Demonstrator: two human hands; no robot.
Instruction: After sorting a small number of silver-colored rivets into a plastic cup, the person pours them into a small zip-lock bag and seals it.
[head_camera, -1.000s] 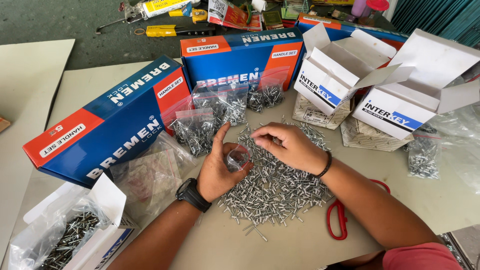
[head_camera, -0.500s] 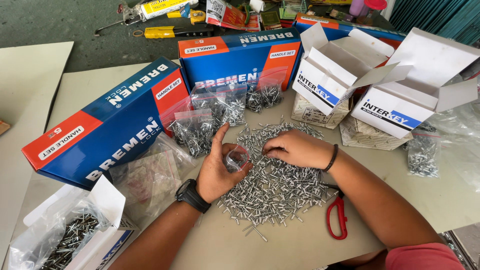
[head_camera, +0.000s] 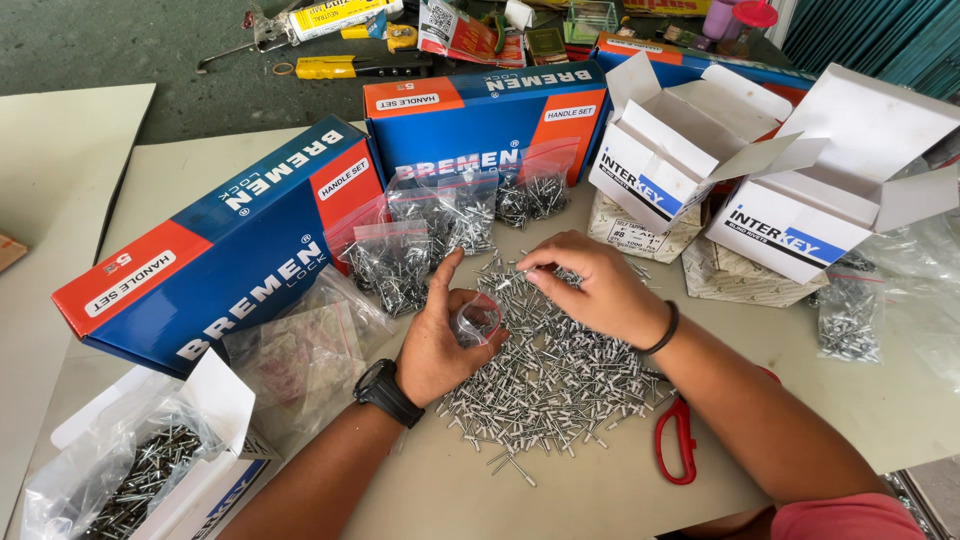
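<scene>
Presently a small clear bag (head_camera: 476, 322) is held open in the curled left hand (head_camera: 438, 340) above the rivet pile (head_camera: 550, 375) mid-worktop, while rivets are pinched by the right hand (head_camera: 592, 290) and are best dropped squarely into its mouth.

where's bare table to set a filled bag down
Bare table lies near the front edge, between the rivet pile and scissors. More beyond the scissors, below the white boxes. Crowded around both hands: filled bags, blue boxes.
</scene>
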